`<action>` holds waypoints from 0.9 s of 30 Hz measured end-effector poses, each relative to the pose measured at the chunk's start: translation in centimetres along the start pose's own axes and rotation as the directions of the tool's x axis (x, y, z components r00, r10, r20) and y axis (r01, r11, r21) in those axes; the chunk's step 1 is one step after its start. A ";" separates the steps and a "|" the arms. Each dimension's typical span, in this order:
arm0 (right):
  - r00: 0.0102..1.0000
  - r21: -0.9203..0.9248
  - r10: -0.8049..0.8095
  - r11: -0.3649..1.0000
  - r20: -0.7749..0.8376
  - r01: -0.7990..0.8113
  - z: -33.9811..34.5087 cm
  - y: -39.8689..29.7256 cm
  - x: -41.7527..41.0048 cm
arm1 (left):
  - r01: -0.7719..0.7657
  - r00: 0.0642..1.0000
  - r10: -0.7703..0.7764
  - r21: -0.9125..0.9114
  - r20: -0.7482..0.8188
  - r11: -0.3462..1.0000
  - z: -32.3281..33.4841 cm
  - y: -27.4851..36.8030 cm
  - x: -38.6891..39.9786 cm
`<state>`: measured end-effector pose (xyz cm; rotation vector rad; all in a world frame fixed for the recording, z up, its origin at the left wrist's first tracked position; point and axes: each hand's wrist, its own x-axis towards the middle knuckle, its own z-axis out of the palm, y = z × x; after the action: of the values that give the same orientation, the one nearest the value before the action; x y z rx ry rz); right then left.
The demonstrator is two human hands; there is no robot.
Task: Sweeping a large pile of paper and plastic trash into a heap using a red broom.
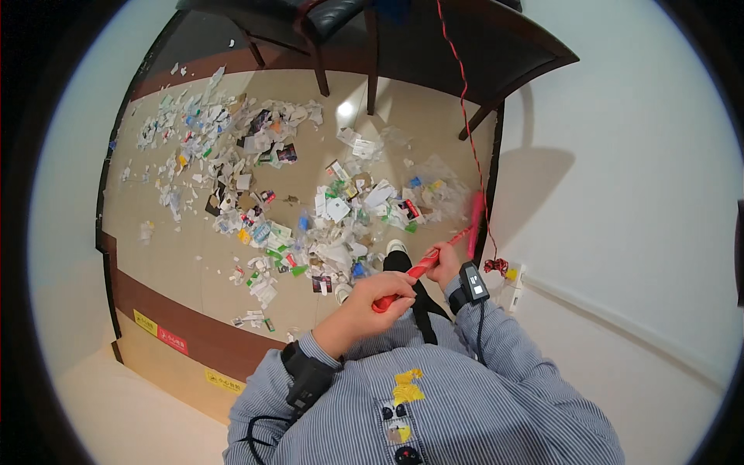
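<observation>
Both of my hands grip the red handle point(423, 265) of a broom. My left hand point(382, 299) is wrapped around the handle's upper end, close to my body. Farther down, my right hand point(445, 266) holds the shaft. The broom's pink head point(476, 224) rests by the foot of the right wall, on the far side of my right hand. A heap of paper scraps, torn packaging and plastic point(340, 232) lies on the tiled floor point(165, 244) before my feet, left of the broom head.
Dark wooden chairs point(372, 64) stand at the far side. A twisted red-and-black cord point(463, 93) hangs down to a bundle by a wall socket point(515, 285). More litter point(197, 119) spreads far left. A step edge with warning stickers point(172, 341) runs along the near left.
</observation>
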<state>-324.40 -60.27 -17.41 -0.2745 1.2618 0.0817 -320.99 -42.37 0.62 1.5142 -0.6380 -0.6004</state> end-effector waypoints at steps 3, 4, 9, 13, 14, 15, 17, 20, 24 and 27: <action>0.994 -0.145 0.052 0.987 -0.100 -0.066 2.3 -1.1 0.8 | 0.077 0.991 -0.073 0.033 -0.110 0.996 -0.3 0.6 2.3; 0.993 -0.159 0.097 0.982 -0.065 -0.106 3.1 -0.8 0.7 | 0.089 0.989 -0.085 0.032 -0.119 0.995 -0.7 1.3 2.8; 0.949 -0.267 0.306 0.923 0.079 -0.276 7.9 2.6 -0.1 | 0.108 0.970 -0.057 0.210 -0.236 0.972 -4.2 6.1 2.9; 0.923 -0.340 0.379 0.879 0.074 -0.334 13.9 6.7 -4.1 | 0.166 0.933 -0.037 0.338 -0.358 0.926 -6.0 10.8 2.6; 0.896 -0.365 0.430 0.856 0.109 -0.366 15.1 7.4 -5.2 | 0.179 0.925 -0.018 0.395 -0.379 0.901 -6.1 11.8 2.5; 0.891 -0.376 0.439 0.849 0.113 -0.371 15.9 8.3 -5.3 | 0.195 0.917 0.001 0.449 -0.399 0.872 -6.1 12.7 2.5; 0.791 -0.375 0.580 0.789 0.195 -0.486 17.2 9.4 -5.5 | 0.181 0.918 0.031 0.487 -0.396 0.854 -5.6 13.9 3.0; 0.700 -0.424 0.676 0.716 0.228 -0.554 18.3 9.5 -5.8 | 0.092 0.973 0.044 0.559 -0.225 0.824 -5.3 14.2 3.1; 0.668 -0.588 0.665 0.701 0.335 -0.403 19.6 8.3 -8.3 | 0.003 0.980 0.121 0.631 -0.155 0.776 -4.9 15.5 2.8; 0.706 -0.529 0.581 0.779 0.404 -0.338 20.0 6.9 -7.6 | -0.003 0.967 0.157 0.606 -0.201 0.795 -5.4 15.5 3.0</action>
<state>-309.58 -47.92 -5.80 -0.2605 0.6851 0.8429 -315.56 -40.99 16.38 2.1077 -0.7387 -0.1260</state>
